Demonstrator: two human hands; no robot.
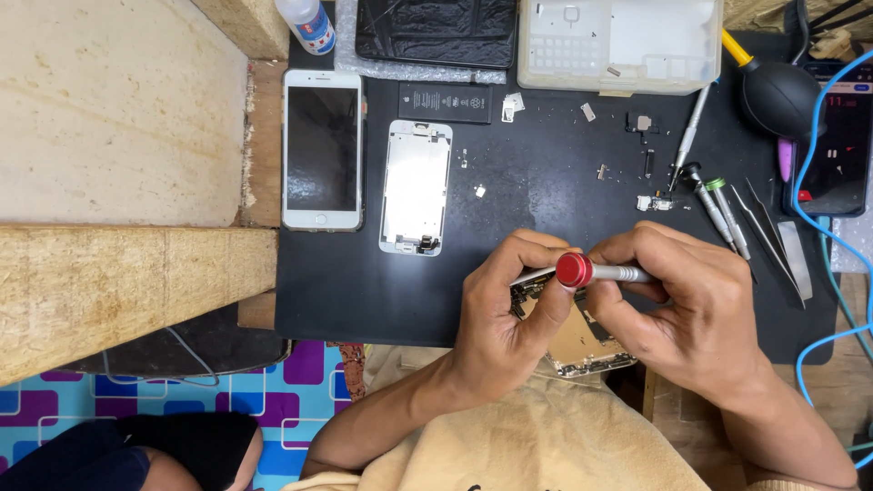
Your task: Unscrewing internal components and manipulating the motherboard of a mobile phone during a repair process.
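My right hand (696, 305) grips a silver screwdriver with a red cap (596, 271), held sideways above an opened gold phone housing (582, 345). My left hand (505, 314) steadies that housing at the near edge of the black work mat (382, 291), its fingers touching the screwdriver's red end. The two hands hide most of the housing. Farther back on the mat lie a white phone with a dark screen (322, 150) and a detached display panel, back side up (416, 186).
A black battery (444, 102), small screws and brackets (646, 164), several screwdrivers and tweezers (737, 214), a black dust blower (773, 91), a white parts tray (618, 45), a bottle (307, 23) and a second phone with blue cable (832, 145) ring the mat. A wooden block (118, 282) stands left.
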